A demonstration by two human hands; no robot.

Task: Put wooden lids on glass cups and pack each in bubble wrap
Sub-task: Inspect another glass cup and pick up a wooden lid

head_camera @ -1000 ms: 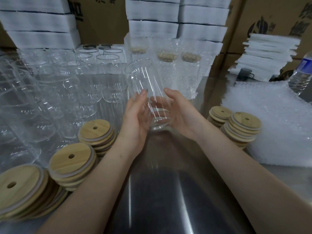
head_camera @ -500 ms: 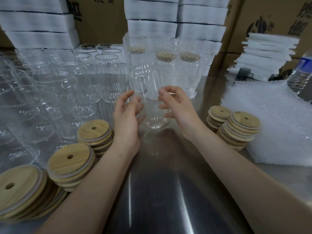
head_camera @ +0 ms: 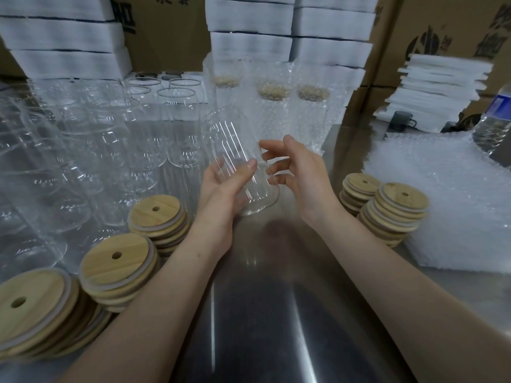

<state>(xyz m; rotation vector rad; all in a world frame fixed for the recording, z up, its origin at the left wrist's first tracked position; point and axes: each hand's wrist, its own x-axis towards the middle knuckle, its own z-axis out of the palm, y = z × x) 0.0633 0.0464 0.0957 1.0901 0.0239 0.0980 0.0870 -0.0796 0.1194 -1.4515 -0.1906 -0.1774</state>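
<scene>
Over table [head_camera: 276, 313] centre, my left hand [head_camera: 221, 192] grips 1 tilted glass cup [head_camera: 232, 139], mouth toward 11 o'clock; right hand [head_camera: 301, 175] just beside at 3 o'clock, fingers apart, loosely curled.

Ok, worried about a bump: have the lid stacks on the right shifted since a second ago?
No. The lid stacks sit in the same spot beside the bubble wrap.

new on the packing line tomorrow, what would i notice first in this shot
The clear glass cup stands out first, held tilted above the middle of the steel table. The left hand grips it and the right hand is close beside it. Stacks of wooden lids flank both arms, and a crowd of bare glasses fills the left side.
</scene>
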